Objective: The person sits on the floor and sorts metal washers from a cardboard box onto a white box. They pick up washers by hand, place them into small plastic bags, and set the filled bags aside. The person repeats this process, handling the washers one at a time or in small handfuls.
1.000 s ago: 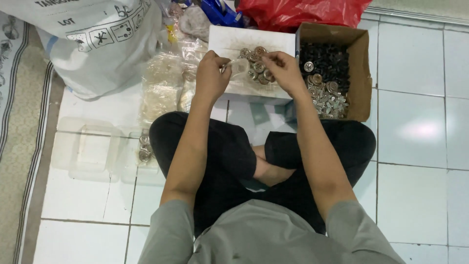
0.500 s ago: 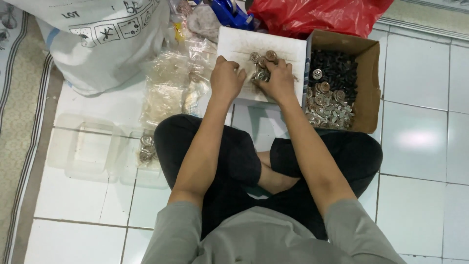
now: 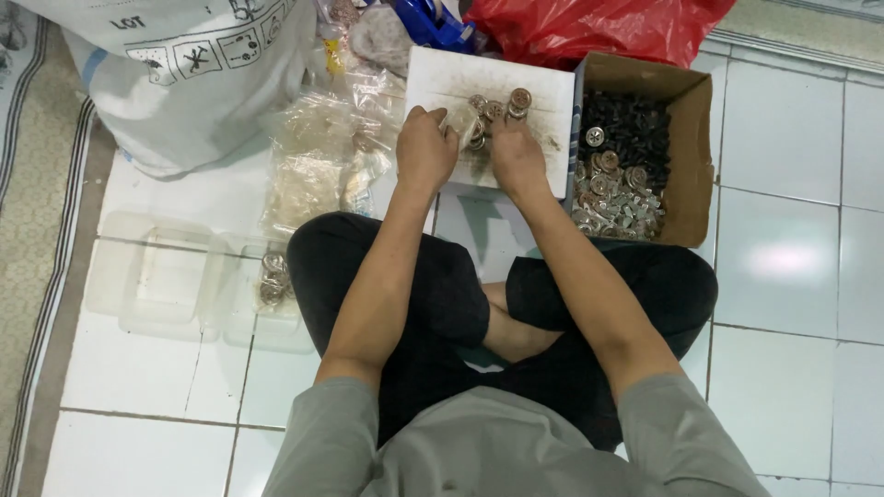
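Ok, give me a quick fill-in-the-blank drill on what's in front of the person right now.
1. Both hands, the left hand and the right hand, work over a flat ____ board bearing small round metal parts.
2. The cardboard box of dark and silvery parts sits on the person's ____ side.
3. The plastic bag beyond the board is ____.
4. The person sits on a ____ floor.

Missing words: white; right; red; tiled

white sack (image 3: 184, 74) cut off at top, red bag (image 3: 589, 28) too
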